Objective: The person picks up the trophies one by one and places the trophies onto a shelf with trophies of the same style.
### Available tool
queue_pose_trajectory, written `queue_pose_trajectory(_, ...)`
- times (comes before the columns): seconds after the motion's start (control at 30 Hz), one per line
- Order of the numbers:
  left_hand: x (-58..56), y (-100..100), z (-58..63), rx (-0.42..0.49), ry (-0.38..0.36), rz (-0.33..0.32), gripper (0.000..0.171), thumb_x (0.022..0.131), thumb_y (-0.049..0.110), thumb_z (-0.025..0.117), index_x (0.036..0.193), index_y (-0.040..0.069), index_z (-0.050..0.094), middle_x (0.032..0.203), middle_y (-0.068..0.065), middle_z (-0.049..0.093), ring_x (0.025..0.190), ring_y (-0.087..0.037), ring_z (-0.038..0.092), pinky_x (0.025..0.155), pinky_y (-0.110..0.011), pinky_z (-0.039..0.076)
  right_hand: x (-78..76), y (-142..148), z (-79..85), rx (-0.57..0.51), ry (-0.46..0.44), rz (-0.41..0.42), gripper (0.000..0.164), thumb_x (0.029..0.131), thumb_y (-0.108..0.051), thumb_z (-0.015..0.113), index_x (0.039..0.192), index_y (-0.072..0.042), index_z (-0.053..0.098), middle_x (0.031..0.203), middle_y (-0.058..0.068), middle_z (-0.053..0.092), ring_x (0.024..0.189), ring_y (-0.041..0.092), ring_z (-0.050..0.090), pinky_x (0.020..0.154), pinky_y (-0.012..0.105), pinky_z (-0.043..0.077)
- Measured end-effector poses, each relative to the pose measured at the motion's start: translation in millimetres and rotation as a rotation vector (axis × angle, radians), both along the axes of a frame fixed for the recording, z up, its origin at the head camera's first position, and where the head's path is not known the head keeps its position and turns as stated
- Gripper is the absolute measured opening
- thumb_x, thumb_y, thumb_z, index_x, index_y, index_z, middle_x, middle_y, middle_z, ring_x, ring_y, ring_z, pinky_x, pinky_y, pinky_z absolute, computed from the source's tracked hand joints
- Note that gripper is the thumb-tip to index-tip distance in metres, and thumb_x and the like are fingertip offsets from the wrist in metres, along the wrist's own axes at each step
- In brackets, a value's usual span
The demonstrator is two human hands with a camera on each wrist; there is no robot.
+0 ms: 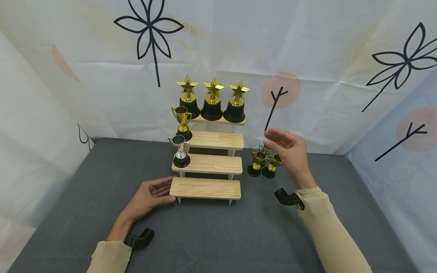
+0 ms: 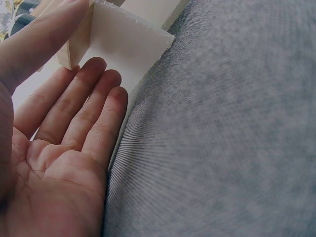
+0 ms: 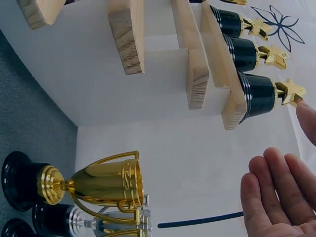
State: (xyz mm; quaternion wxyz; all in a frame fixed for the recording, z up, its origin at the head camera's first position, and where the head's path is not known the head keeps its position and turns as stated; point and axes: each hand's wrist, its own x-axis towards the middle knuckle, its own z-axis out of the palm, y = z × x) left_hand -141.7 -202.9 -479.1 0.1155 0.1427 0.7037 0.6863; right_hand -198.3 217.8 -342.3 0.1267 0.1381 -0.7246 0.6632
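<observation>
A wooden stepped stand (image 1: 208, 164) with several shelves sits on the grey table. Three gold star trophies (image 1: 212, 99) stand on its top shelf. A gold cup trophy (image 1: 182, 121) is on the second shelf's left end, a silver cup trophy (image 1: 181, 151) on the third's. My left hand (image 1: 150, 195) rests open against the left end of the lowest shelf (image 2: 79, 44). My right hand (image 1: 290, 149) hovers open and empty above a cluster of small cup trophies (image 1: 263, 163) to the right of the stand; one gold cup (image 3: 98, 183) shows close in the right wrist view.
The grey cloth table (image 1: 211, 235) is walled by white sheets with black flower prints (image 1: 150, 34) behind and on both sides. Bare cloth lies in front of the stand.
</observation>
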Motion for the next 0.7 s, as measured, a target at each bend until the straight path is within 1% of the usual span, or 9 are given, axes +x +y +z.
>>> queue_pose_trajectory(0.27, 0.6, 0, -0.1, 0.002, 0.001, -0.002, 0.075, 0.085, -0.001, 0.081, 0.148, -0.012, 0.041, 0.145, -0.034, 0.047, 0.122, -0.009, 0.061, 0.101, -0.027, 0.053, 7.5, 5, -9.2, -0.023, 0.022, -0.006, 0.037, 0.09, 0.005, 0.075, 0.126, 0.005, 0.067, 0.115, 0.004, 0.074, 0.109, 0.017, 0.068, 0.096, 0.026, 0.057)
queue_pose_trajectory(0.4, 0.2, 0, -0.7, 0.001, 0.005, -0.006, 0.075, 0.085, -0.001, 0.081, 0.148, -0.012, 0.041, 0.145, -0.034, 0.047, 0.122, -0.009, 0.06, 0.101, -0.026, 0.052, 11.4, 7, -13.7, -0.031, 0.041, -0.001, 0.037, 0.089, 0.008, 0.074, 0.125, 0.007, 0.067, 0.116, 0.006, 0.073, 0.11, 0.019, 0.069, 0.095, 0.026, 0.057)
queue_pose_trajectory(0.53, -0.1, 0, -0.9, 0.0, 0.009, -0.007, 0.075, 0.085, -0.001, 0.081, 0.148, -0.013, 0.041, 0.145, -0.034, 0.047, 0.121, -0.009, 0.061, 0.101, -0.026, 0.052, 15.3, 8, -16.9, -0.031, 0.041, -0.007, 0.038, 0.089, 0.008, 0.074, 0.126, 0.008, 0.066, 0.116, 0.006, 0.073, 0.111, 0.021, 0.068, 0.095, 0.025, 0.057)
queue_pose_trajectory(0.7, 0.1, 0, -0.4, 0.004, 0.006, -0.005, 0.075, 0.084, -0.002, 0.081, 0.147, -0.013, 0.041, 0.144, -0.034, 0.047, 0.121, -0.009, 0.061, 0.101, -0.027, 0.053, 18.8, 9, -19.9, -0.045, 0.037, -0.017, 0.038, 0.089, 0.009, 0.074, 0.126, 0.011, 0.065, 0.115, 0.006, 0.073, 0.109, 0.019, 0.069, 0.096, 0.026, 0.057)
